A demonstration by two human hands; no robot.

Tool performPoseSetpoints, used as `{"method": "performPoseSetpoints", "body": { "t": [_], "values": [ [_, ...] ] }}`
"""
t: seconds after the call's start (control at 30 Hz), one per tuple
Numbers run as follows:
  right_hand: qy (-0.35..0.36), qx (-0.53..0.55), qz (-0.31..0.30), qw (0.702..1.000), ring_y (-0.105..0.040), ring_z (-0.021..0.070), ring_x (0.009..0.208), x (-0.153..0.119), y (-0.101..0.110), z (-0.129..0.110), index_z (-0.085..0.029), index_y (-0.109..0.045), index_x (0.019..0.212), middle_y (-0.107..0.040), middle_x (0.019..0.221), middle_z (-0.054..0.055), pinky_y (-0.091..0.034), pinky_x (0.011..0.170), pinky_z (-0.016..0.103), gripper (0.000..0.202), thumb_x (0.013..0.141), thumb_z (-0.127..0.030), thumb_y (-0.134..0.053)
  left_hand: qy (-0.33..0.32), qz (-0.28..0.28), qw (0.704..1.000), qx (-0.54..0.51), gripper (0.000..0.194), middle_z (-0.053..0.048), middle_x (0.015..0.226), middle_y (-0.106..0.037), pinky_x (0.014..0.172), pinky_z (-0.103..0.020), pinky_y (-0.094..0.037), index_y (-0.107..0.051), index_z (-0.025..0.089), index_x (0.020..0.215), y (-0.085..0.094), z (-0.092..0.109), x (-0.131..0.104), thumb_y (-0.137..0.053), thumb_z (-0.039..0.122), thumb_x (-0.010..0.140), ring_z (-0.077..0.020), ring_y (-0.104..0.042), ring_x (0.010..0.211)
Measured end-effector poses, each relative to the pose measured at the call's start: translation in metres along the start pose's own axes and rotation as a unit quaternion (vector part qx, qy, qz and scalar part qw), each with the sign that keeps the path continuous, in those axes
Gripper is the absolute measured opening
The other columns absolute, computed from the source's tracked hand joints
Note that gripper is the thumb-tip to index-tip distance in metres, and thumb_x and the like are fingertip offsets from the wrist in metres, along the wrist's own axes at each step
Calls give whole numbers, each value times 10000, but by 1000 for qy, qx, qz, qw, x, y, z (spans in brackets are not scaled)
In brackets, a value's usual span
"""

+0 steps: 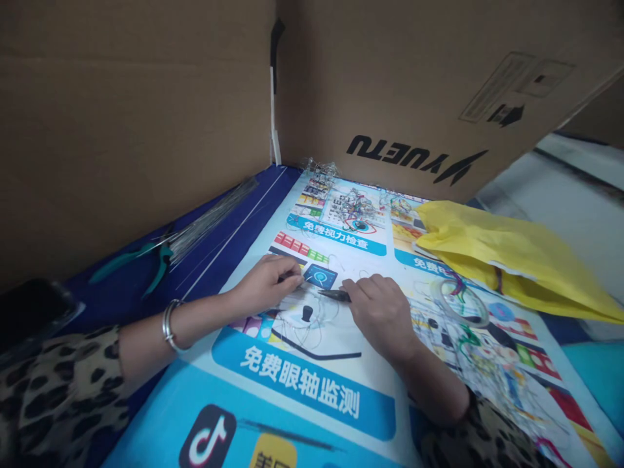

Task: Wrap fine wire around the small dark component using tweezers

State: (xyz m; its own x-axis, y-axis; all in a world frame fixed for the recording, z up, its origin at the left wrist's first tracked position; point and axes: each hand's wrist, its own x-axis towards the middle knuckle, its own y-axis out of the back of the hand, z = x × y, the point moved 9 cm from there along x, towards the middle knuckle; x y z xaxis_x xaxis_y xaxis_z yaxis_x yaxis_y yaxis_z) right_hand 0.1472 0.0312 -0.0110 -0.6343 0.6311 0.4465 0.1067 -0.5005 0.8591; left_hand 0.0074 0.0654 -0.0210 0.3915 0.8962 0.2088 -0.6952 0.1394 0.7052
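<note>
My left hand [273,281] is closed in a pinch over the printed sheet [341,359]; what lies between its fingertips is too fine to make out. A dark tool with a tapered, pointed tip [334,295] sticks out of my closed right hand [377,309], aimed left toward the left fingertips. The tool's handle is hidden in the palm. Thin loose wires [303,330] curl on the sheet below and between the hands. A small gap separates the tool's tip from my left fingers.
Cardboard walls [146,97] enclose the back and left. Teal-handled pliers [158,270] lie beside a bundle of straight wires [209,221]. Tangled wire scraps [358,207] sit at the back. A yellow bag [511,244], a clear ring [461,304] and more tangled strands [497,383] are rightward.
</note>
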Motion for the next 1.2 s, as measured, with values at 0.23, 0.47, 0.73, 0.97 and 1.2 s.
{"method": "performPoseSetpoints", "body": {
  "t": [0.23, 0.47, 0.73, 0.97, 1.2],
  "values": [
    [-5, -22, -20, 1000, -409, 170, 715, 0, -2, 1, -172, -622, 861, -540, 689, 38, -259, 657, 320, 189, 837, -135, -438, 11, -20, 999, -24, 132, 9, 677, -582, 621, -226, -379, -570, 154, 726, -5, 0, -1, -469, 202, 797, -108, -498, 635],
    [-4, -34, -9, 999, -400, 166, 700, -3, 2, 3, -171, -622, 875, -538, 679, 35, -254, 652, 323, 203, 852, -145, -422, 21, -13, 999, -25, 125, 9, 644, -563, 565, -220, -344, -546, 161, 697, -7, -3, -3, -463, 194, 784, -106, -471, 601],
    [42, -10, -10, 999, -407, 161, 696, -3, 3, -7, -185, -627, 892, -536, 670, 25, -263, 656, 322, 196, 864, -170, -434, 19, -7, 999, -48, 123, 36, 593, -490, 509, -211, -285, -501, 166, 673, -10, -10, -5, -460, 203, 783, -87, -416, 552],
    [56, -16, -4, 998, -391, 162, 694, -2, 3, -10, -178, -620, 889, -518, 664, 21, -255, 648, 326, 174, 857, -163, -449, 25, -19, 998, -50, 137, 33, 604, -496, 516, -215, -282, -493, 166, 682, -13, -10, -5, -449, 223, 798, -89, -420, 563],
    [68, -38, 17, 997, -375, 162, 686, -2, 9, -11, -156, -613, 910, -513, 662, 28, -248, 632, 330, 162, 845, -153, -465, 25, -22, 999, -38, 128, 34, 608, -504, 532, -217, -289, -494, 166, 686, -13, -9, -4, -456, 227, 793, -92, -428, 571]
  ]
}}
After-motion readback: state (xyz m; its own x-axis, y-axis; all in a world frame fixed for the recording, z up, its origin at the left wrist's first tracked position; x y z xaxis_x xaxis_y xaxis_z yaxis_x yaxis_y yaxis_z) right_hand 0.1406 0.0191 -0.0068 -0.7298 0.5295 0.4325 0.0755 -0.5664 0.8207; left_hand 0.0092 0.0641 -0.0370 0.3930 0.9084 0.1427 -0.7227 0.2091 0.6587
